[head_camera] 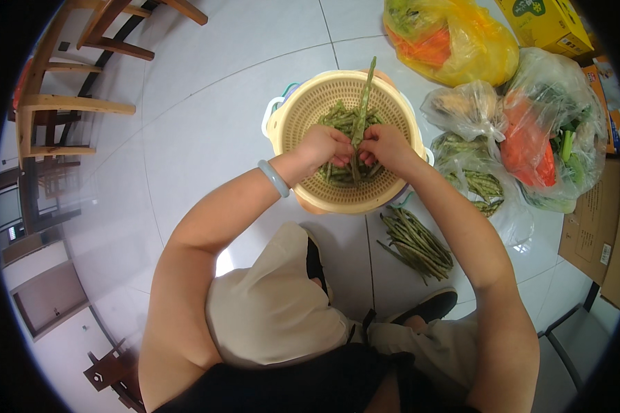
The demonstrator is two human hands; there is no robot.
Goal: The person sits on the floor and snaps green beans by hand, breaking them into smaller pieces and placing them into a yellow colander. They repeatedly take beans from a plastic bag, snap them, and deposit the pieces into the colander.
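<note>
My left hand (pixel 331 147) and my right hand (pixel 385 149) meet over a cream plastic colander (pixel 300 111), their fingertips closed on a long green bean (pixel 364 100). The bean stands up past the colander's far rim, and its lower part lies between the two hands. Beneath them, a heap of green bean pieces (pixel 338 116) covers the colander's bottom. Other colanders or basins with white and teal handles show under the cream one. A bunch of long whole beans (pixel 418 245) lies on the floor, nearer to me and to the right.
Right of the colander are a yellow plastic bag (pixel 480 41), clear bags of vegetables (pixel 568 129), a bag of beans (pixel 475 180) and cardboard boxes (pixel 589 227). Wooden stools (pixel 77 103) stand at the upper left. My shoes (pixel 431 305) rest on the tiled floor.
</note>
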